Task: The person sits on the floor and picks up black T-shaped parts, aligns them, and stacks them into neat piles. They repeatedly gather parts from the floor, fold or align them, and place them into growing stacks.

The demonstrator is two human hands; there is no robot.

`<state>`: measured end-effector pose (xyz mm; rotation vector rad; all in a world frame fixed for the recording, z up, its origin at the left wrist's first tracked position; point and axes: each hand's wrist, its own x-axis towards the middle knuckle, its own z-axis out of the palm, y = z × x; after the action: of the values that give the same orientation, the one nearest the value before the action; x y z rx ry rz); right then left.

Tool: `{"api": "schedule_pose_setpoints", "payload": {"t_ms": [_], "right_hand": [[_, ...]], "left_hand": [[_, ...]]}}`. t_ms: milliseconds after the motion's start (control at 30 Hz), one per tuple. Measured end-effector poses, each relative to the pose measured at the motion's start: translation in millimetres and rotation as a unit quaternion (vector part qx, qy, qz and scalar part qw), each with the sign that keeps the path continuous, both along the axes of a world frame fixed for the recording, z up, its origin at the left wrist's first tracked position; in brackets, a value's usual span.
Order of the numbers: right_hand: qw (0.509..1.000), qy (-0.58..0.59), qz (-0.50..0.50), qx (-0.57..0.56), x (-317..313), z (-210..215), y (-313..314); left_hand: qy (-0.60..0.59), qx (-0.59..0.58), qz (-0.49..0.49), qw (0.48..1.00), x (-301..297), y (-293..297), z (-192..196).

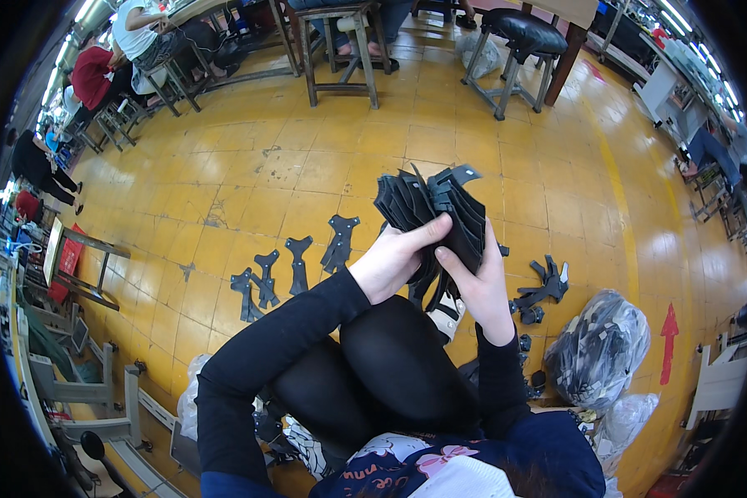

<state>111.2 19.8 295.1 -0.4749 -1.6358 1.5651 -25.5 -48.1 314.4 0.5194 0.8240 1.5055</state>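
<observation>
Stack (pixel 430 212) btm hidden — hands; count unclear

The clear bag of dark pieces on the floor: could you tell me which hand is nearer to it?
Right. The right hand is up-left of the bag; the left hand lies farther left, beyond the stack.

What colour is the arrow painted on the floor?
The arrow is red, on yellow floor tiles. It shows in the head view, at the right.

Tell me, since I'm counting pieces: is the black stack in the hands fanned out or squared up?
Fanned out. The stack of black cut pieces splays apart at its upper edges, gripped between the left hand and right hand.
</observation>
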Motion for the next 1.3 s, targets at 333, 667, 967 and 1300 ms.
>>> {"api": "schedule_pose_setpoints", "payload": {"t_ms": [333, 667, 967, 1300], "right_hand": [[0.997, 0.023, -0.045, -0.053, 2.7, 1.2, -4.1], [0.999, 0.003, -0.038, -0.015, 2.9, 2.9, -4.7], [0.98, 0.12, -0.08, -0.139, 8.1, 10.7, 2.8], [0.968, 0.073, 0.064, -0.23, 9.6, -5.5, -1.5]], "left_hand": [[0.024, 0.025, 0.023, 0.999, 3.0, -0.3, 1.5], [0.083, 0.046, -0.001, 0.995, 6.5, -3.3, 2.6], [0.013, -0.037, 0.05, 0.998, -9.3, 3.6, -12.0], [0.013, 0.002, -0.027, 1.0, -4.4, -2.2, -8.6]]}}
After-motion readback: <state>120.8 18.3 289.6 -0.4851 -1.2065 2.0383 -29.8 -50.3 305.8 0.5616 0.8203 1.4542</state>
